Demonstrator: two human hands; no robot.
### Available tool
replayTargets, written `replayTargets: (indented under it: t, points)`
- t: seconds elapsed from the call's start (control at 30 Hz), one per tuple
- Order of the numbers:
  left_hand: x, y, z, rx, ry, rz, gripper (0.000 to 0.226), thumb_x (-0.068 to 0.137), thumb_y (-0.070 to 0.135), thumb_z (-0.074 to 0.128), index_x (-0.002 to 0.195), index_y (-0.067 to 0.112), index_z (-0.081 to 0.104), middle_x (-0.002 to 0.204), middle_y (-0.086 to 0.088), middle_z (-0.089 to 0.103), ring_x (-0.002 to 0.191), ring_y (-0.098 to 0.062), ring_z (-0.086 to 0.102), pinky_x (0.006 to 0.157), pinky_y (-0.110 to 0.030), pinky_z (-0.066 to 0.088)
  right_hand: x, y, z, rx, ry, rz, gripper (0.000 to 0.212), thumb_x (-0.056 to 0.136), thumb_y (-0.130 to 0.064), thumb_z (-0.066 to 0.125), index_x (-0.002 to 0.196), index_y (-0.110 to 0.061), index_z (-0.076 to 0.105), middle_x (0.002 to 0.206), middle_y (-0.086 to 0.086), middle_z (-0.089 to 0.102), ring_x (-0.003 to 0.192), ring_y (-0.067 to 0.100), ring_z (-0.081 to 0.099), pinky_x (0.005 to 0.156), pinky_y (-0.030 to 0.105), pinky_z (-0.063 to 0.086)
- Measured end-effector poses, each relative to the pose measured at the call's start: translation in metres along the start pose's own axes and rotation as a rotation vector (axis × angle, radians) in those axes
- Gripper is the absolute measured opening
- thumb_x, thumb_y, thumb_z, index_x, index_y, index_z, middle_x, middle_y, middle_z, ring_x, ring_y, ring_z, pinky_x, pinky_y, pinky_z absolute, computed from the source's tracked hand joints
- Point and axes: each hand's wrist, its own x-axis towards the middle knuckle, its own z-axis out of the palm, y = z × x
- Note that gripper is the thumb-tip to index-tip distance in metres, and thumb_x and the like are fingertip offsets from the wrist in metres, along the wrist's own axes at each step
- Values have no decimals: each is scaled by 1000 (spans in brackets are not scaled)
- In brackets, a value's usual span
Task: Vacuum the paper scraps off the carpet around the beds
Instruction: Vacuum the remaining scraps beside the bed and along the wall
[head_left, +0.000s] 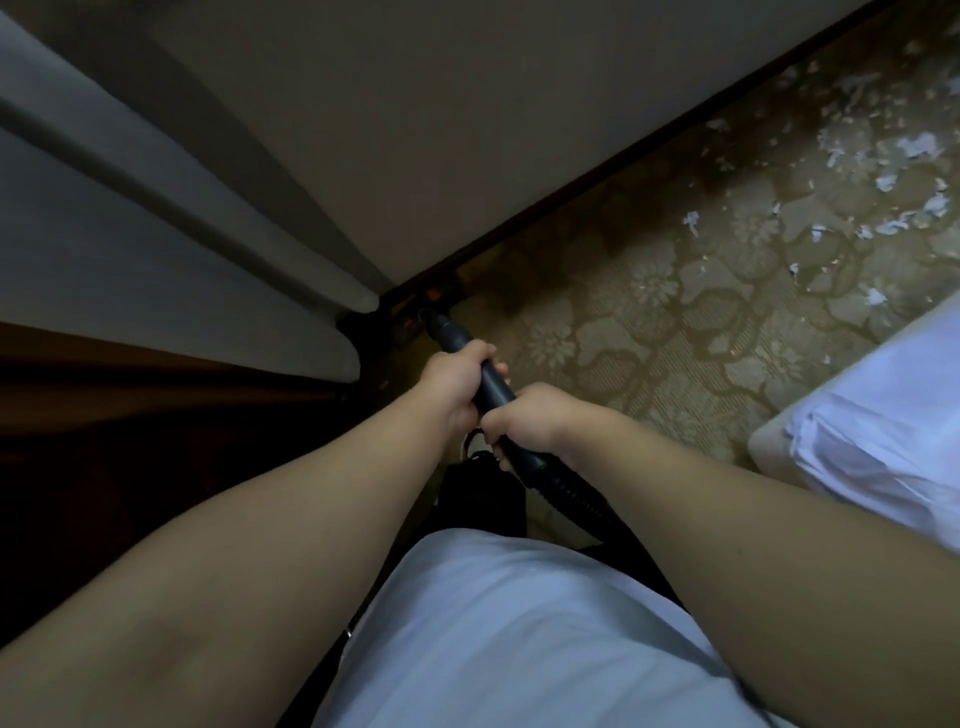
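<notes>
Left hand (456, 385) and right hand (531, 422) hold vacuum wand (492, 387) pointing forward-left.

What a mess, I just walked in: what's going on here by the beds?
A person grips a black vacuum wand with both hands, the left hand lower on the tube, the right hand near the hose. The nozzle sits in the corner at the carpet's edge. Paper scraps lie scattered farther right, not yet picked up.
</notes>
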Motion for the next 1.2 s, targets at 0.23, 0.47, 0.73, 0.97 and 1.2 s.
replayTargets:
  t: [0.23,0.47,0.73,0.97,1.2]
  points:
    - [17,0,-43,-80,57,-33,21,95,18,67,112,5,66,94,-11,68,87,-24,67,82,-40,59,13,-16,30,-116,-85,28,21,83,-9,69,102,1,68,73,12,71,58,22,69,56,30,57]
    - [5,-63,-40,-224,134,-20,32,92,19,69,121,7,64,87,-9,68,82,-23,68,71,-38,58,-10,22,25,-268,-138,30,7,85,-7,66,87,-1,69,67,10,69,58,23,67,49,29,54]
    - [-41,-168,37,-304,129,7,29,92,16,67,119,4,64,83,-8,66,79,-21,67,79,-39,59,-69,120,-38,-367,-122,28,9,85,-8,68,81,0,70,50,4,64,38,16,60,45,23,48]
    - [-84,-247,110,-302,41,-33,9,96,10,61,91,8,54,70,-9,60,69,-23,59,81,-43,55,-120,202,-93,-365,-29,72,14,77,-8,72,85,3,74,72,19,75,59,30,69,62,39,59]
    - [-81,-254,107,-354,18,-45,11,94,10,63,99,8,53,69,-7,60,68,-21,60,80,-43,56,-120,206,-91,-413,-18,78,12,83,-5,70,90,4,72,70,15,75,59,25,72,61,36,61]
